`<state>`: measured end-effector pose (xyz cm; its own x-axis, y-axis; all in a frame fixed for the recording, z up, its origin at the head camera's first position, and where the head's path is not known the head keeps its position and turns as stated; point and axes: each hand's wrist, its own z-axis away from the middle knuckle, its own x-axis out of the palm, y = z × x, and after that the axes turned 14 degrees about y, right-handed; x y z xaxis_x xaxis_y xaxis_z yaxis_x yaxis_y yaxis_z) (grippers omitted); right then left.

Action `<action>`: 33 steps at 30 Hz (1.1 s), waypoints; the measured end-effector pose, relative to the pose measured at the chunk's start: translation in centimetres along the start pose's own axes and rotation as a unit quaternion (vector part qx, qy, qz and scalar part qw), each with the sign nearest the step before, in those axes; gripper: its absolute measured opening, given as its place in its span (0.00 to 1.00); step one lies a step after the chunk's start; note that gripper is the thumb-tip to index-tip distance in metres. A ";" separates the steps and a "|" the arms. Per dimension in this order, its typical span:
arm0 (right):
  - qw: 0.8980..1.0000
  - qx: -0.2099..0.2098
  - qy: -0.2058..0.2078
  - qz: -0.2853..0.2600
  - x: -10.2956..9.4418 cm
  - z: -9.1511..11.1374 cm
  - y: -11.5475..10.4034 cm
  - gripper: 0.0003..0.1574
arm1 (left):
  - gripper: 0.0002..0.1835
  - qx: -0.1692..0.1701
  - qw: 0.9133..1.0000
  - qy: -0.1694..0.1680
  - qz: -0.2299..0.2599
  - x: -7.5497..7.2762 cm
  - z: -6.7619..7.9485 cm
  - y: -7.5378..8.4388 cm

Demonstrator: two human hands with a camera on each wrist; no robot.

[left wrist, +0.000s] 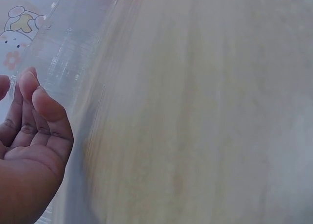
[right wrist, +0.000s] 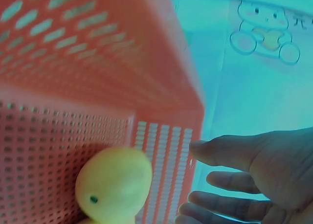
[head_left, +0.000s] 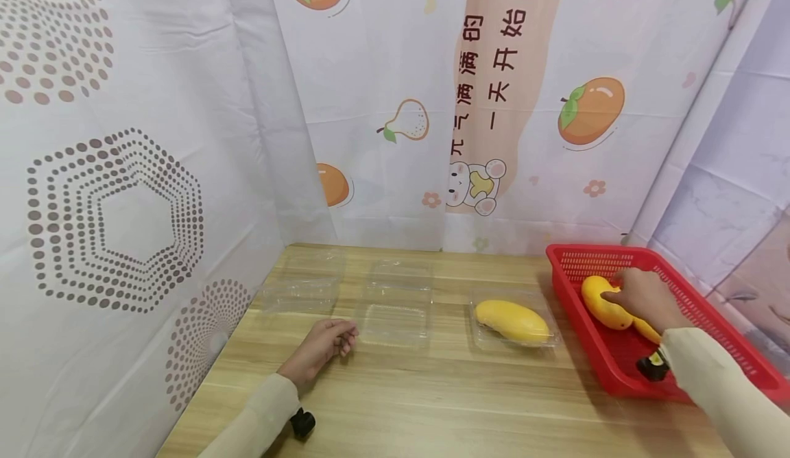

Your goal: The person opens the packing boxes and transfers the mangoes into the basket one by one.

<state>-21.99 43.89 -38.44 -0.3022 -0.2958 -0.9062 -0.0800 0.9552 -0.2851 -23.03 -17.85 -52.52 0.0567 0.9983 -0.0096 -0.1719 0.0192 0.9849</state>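
My right hand (head_left: pixel 651 300) reaches over the red basket (head_left: pixel 575 321), close to a yellow mango (head_left: pixel 600 302). In the right wrist view its fingers (right wrist: pixel 230 204) are extended and spread, with a gap between them and the mango (right wrist: pixel 117 180). Part of another yellow fruit (head_left: pixel 647 331) shows beneath the right hand. My left hand (head_left: pixel 321 348) hovers low near the table with loosely bent fingers and holds nothing. Just beyond its fingertips stands a clear plastic clamshell box (head_left: pixel 395 322) with its lid raised.
A second open clear box (head_left: pixel 300 297) stands at the back left of the wooden table (head_left: pixel 432 403). Beside the basket, another clear box (head_left: pixel 555 340) contains a yellow mango (head_left: pixel 512 321). Printed cloth (head_left: pixel 370 190) walls the table's back and sides.
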 end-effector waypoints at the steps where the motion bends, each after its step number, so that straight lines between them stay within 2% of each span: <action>1: 1.000 -0.001 0.000 0.000 0.0 0.0 -0.4 0.36 | 0.19 0.001 1.000 -0.001 -0.001 0.0 0.0 0.0; 12: 0.998 -0.046 0.027 -0.023 1.0 0.3 -3.5 0.27 | 0.20 0.004 1.000 -0.004 0.006 0.0 -0.1 0.1; 19: 0.997 -0.071 0.035 -0.025 2.0 0.7 -5.3 0.26 | 0.20 0.007 1.000 -0.011 0.011 0.1 0.0 0.6; 23: 0.995 -0.086 0.044 -0.034 2.6 0.8 -6.4 0.20 | 0.21 0.007 1.000 -0.013 0.022 0.2 0.1 0.8; 29: 0.990 -0.123 0.057 -0.025 3.7 1.3 -7.6 0.23 | 0.19 0.015 0.999 -0.028 0.033 0.6 0.1 0.7; 33: 0.989 -0.133 0.059 -0.028 4.0 1.6 -8.5 0.21 | 0.19 0.021 0.999 -0.040 0.018 1.1 0.0 0.6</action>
<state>-21.00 34.61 -40.15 -0.3983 -0.3596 -0.8438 -0.3429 0.9116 -0.2266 -23.05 -16.72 -51.99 0.1298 0.9908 0.0374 -0.1346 -0.0198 0.9907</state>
